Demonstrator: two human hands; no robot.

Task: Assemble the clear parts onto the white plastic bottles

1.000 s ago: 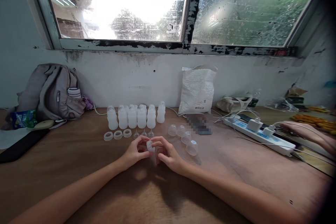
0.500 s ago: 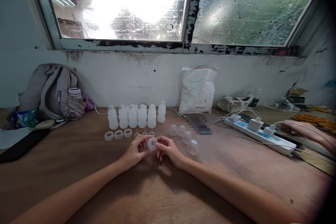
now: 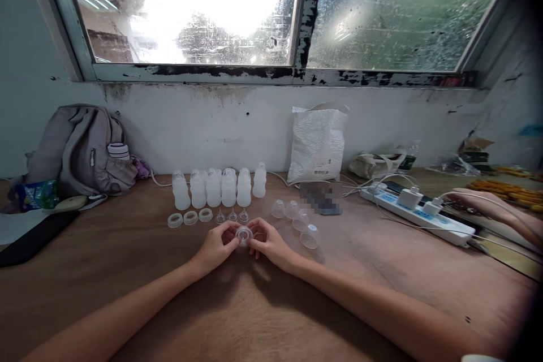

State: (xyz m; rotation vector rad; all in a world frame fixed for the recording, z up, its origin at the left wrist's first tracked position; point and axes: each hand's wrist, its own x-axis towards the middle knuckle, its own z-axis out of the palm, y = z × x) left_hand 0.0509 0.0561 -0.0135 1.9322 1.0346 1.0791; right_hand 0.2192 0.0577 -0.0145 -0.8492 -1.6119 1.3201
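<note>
Between my left hand (image 3: pixel 220 243) and my right hand (image 3: pixel 268 242) is a baby bottle collar ring (image 3: pixel 244 235) with a clear nipple in its middle. Fingers and thumbs of both hands pinch its rim from either side, just above the table. Beyond my hands lie a few clear nipples (image 3: pixel 232 215), and left of them a short row of white collar rings (image 3: pixel 190 217). Clear domed caps (image 3: pixel 309 236) sit to the right of my right hand. Behind stand several frosted baby bottles (image 3: pixel 229 189) with clear caps on.
A grey backpack (image 3: pixel 91 150) and a black phone-like slab (image 3: pixel 40 237) are at the left. A white plastic mailer (image 3: pixel 318 144) leans on the wall. To the right lies a power strip (image 3: pixel 418 218) with chargers and cables; another person's hand (image 3: pixel 479 203) is beside it.
The collar ring has turned from facing sideways to facing up towards me. My right hand has closed in on its rim, and the nipples behind show more clearly.
</note>
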